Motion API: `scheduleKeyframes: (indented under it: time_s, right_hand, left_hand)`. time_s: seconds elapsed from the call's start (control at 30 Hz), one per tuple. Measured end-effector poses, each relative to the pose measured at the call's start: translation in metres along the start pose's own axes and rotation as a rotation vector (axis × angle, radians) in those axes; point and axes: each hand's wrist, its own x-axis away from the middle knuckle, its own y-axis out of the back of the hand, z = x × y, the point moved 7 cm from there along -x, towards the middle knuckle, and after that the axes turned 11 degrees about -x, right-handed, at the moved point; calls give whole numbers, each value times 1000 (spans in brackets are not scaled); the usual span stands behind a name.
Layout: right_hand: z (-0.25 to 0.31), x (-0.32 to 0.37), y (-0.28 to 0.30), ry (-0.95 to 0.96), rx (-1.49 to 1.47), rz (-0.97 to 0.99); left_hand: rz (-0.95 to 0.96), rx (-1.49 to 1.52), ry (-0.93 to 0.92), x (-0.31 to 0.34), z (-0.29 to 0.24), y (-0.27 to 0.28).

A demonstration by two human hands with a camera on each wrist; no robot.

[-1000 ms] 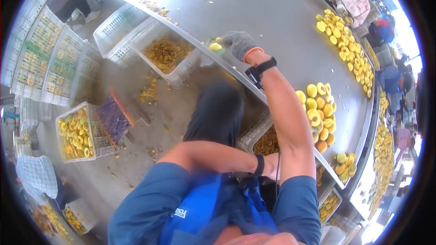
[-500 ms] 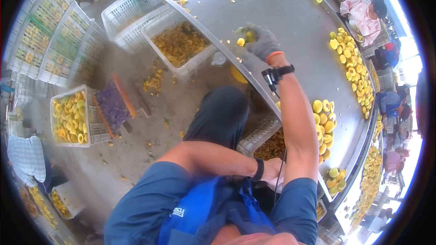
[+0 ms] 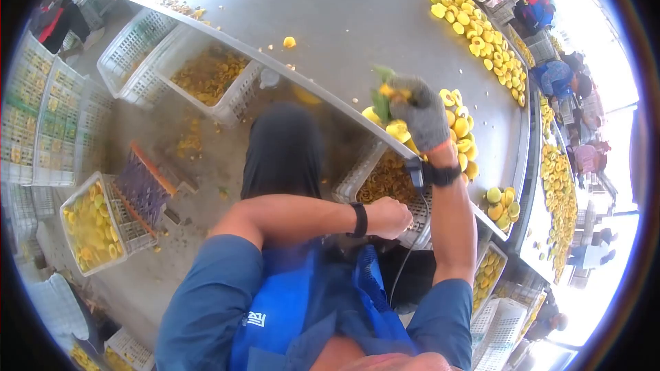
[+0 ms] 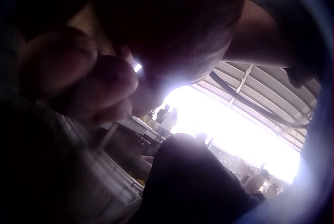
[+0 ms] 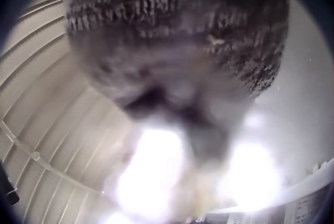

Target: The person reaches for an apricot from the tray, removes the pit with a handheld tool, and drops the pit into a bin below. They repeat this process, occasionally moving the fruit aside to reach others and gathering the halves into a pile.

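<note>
In the head view my right hand [image 3: 423, 113], in a grey knitted glove, is over the near edge of the metal table [image 3: 330, 14]. It pinches green leaves [image 3: 381, 96] with a yellow-orange bit among them. Close beside it are a pile of halved yellow peaches [image 3: 464, 130] and more yellow fruit [image 3: 397, 129] at the edge. Glare and blur hide its fingertips in the right wrist view. My bare left hand [image 3: 390, 218] is near my body with curled fingers [image 4: 104, 86], beside a white crate [image 3: 357, 172] of brown scraps. No held thing shows clearly there.
One orange piece [image 3: 289, 42] lies on the table, with a long row of peach halves [image 3: 481, 34] along its far side. A scrap crate [image 3: 234, 99] stands below the edge. On the floor are a low stool [image 3: 144, 182] and a crate of peach halves [image 3: 122, 233].
My right hand has come back from farther along the table to the near peach pile. The orange piece is now away from it. My left hand has come out from beside the right arm.
</note>
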Motion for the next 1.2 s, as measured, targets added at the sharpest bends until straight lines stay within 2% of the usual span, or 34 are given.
scheduleKeyframes:
  time_s: [0.07,0.1,0.13,0.23,0.33,0.37,0.43,0.47,0.5,0.57,0.6,0.67,0.7,0.77,0.8,0.83,0.87,0.9,1.0,1.03,1.1,1.17,1.2]
  right_hand:
    - [14,44,-5,47,560,-124]
    - [25,65,-18,195,833,-149]
    - [8,83,-8,180,920,-127]
    - [-23,133,7,-112,1082,-15]
    - [-20,163,17,191,1022,-142]
    - [-27,179,36,-22,832,-304]
    - [-42,202,69,83,835,-373]
    - [-57,210,89,93,803,-298]
    - [-74,221,105,-190,675,-318]
    - [-85,229,112,-254,451,-327]
    - [-86,230,114,-164,417,-365]
    - [-98,239,114,1,334,-448]
    - [-115,246,123,-21,435,-458]
    - [-116,247,114,-238,402,-465]
    - [-120,247,113,-214,351,-447]
    - [-115,245,105,-268,223,-440]
    - [-119,244,104,-180,232,-447]
    - [-116,239,101,-85,248,-451]
    - [-106,241,105,-100,455,-595]
    - [-113,240,108,-35,453,-581]
    - [-116,248,115,-224,248,-520]
    - [-113,250,113,-286,-25,-586]
    - [-107,246,117,-108,160,-539]
  left_hand:
    - [17,-56,4,5,-2,-8]
    - [16,-18,-4,10,-4,-10]
    - [15,16,-14,14,-7,-10]
    - [71,42,-31,22,-15,-20]
    - [147,-7,-42,29,-20,-39]
    - [174,-28,-53,30,-20,-46]
    - [359,65,-72,29,-26,-29]
    - [457,104,-48,24,-27,-22]
    - [555,140,-20,22,-26,-22]
    - [470,329,-8,16,-13,-26]
    - [393,455,33,14,-15,-5]
    - [268,531,85,10,-6,-3]
    - [207,566,116,8,-1,-2]
    - [160,598,210,6,4,4]
    - [137,603,242,6,6,7]
    - [110,612,278,7,8,6]
    - [22,585,242,5,9,8]
    - [11,593,271,4,11,7]
    - [-28,601,388,6,19,7]
    - [-33,597,431,6,22,6]
    - [-32,608,503,2,26,0]
    - [-39,769,576,0,28,-3]
    - [-46,758,566,-3,28,-3]
